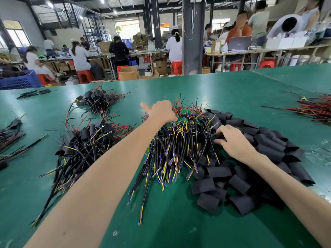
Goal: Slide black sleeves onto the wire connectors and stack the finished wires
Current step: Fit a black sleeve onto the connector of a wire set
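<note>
Left hand (161, 111): thumb sticks out to the left, fingers buried in the far end of the wire pile (179, 144), so I can't tell if they're gripping anything. Right hand (232, 140): fingertips curled down at the seam between the wires and the black sleeves (268, 149). Something dark is under them; I can't make out whether it's a sleeve or a wire, or whether it's pinched.

The wire pile sits mid-table, long axis running near to far: stripped yellow/blue/purple ends toward me, small green boards (182, 120) at the far end, partly covered by the left hand.

The sleeves are heaped just right of the wires and touch them: short flattened tubes, matte black, lying at mixed angles.

Sleeved wires (86, 138) are stacked to the left, black wraps at the far end, tails fanning toward me. The table (179, 221) is glossy green.
</note>
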`<state>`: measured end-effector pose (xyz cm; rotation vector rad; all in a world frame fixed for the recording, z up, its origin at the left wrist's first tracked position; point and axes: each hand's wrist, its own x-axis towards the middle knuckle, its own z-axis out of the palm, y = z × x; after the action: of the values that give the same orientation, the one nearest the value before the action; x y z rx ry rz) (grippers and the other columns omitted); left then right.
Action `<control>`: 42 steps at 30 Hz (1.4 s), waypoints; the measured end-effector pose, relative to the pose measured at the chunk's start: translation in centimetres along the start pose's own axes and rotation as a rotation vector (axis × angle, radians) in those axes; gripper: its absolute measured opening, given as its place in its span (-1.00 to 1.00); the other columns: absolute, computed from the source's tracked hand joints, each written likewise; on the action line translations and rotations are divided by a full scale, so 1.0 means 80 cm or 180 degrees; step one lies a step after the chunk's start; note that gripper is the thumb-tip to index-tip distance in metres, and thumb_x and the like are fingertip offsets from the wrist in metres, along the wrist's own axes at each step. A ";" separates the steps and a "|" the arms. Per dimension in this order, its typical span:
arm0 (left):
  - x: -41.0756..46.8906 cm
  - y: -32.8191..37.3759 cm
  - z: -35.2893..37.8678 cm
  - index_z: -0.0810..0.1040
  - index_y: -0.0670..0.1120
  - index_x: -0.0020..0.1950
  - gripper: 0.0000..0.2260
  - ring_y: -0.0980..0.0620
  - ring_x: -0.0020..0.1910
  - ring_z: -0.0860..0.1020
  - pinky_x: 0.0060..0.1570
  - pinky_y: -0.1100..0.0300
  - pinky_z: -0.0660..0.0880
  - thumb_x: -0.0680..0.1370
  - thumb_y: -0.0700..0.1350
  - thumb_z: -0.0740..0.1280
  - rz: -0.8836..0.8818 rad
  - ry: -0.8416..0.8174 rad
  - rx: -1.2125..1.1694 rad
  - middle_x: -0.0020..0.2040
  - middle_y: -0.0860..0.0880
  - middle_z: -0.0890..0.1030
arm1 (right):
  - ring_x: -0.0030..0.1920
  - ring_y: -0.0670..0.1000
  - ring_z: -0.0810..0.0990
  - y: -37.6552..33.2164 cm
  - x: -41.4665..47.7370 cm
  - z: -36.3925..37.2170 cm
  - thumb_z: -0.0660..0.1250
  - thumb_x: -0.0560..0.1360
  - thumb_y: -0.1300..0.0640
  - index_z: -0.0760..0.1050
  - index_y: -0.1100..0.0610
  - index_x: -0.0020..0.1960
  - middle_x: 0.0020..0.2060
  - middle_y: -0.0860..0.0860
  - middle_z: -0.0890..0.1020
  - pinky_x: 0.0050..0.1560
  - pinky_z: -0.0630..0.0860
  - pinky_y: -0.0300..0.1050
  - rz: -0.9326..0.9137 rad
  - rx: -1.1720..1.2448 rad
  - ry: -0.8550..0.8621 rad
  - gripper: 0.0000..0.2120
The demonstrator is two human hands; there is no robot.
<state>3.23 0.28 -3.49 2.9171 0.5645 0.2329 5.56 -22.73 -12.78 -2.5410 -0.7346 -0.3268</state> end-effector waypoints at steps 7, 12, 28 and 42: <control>-0.005 0.012 -0.028 0.28 -0.05 -0.39 -0.71 0.05 -0.36 0.38 0.14 -0.03 0.26 0.37 -0.07 0.39 0.0251 0.0366 -0.0996 -0.46 0.06 0.32 | -0.07 0.09 0.50 0.005 -0.004 0.000 0.22 0.49 0.39 0.34 0.19 -0.09 -0.08 0.09 0.43 -0.14 0.37 -0.04 -0.0050 -0.0276 -0.0258 -0.87; -0.035 0.007 -0.068 0.36 -0.17 -0.26 -0.82 -0.06 -0.20 0.52 -0.14 0.06 0.41 0.45 -0.33 0.34 0.0246 0.0001 -0.3266 -0.35 -0.07 0.46 | -0.12 0.15 0.48 0.004 -0.006 -0.004 0.24 0.47 0.31 0.30 0.14 -0.07 -0.05 0.08 0.40 -0.15 0.40 0.03 -0.0227 -0.0860 -0.0396 -0.86; -0.153 -0.051 -0.153 0.51 0.05 0.03 -0.81 0.04 -0.40 0.53 -0.31 0.10 0.47 0.59 -0.09 0.11 0.1546 0.2592 -0.0084 -0.35 0.03 0.57 | 0.15 0.13 0.38 0.000 -0.005 -0.014 0.18 0.59 -0.01 0.37 0.19 0.26 0.12 0.11 0.42 0.12 0.38 -0.03 0.0031 -0.1597 0.0157 -0.66; -0.152 -0.073 0.049 0.54 -0.09 0.01 -0.88 -0.11 -0.56 0.53 -0.63 0.18 0.38 0.51 -0.20 0.26 0.1508 0.2060 -0.0151 -0.33 -0.02 0.64 | 0.04 -0.01 0.43 -0.065 -0.028 -0.016 0.40 0.46 0.20 0.49 0.23 0.19 -0.02 -0.01 0.45 0.09 0.26 -0.27 -0.0747 0.0743 0.0316 -0.68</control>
<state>-9.29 0.51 -9.92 2.8402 -0.0855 1.2473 0.70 -20.44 -10.53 -2.2083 -0.9742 -0.4154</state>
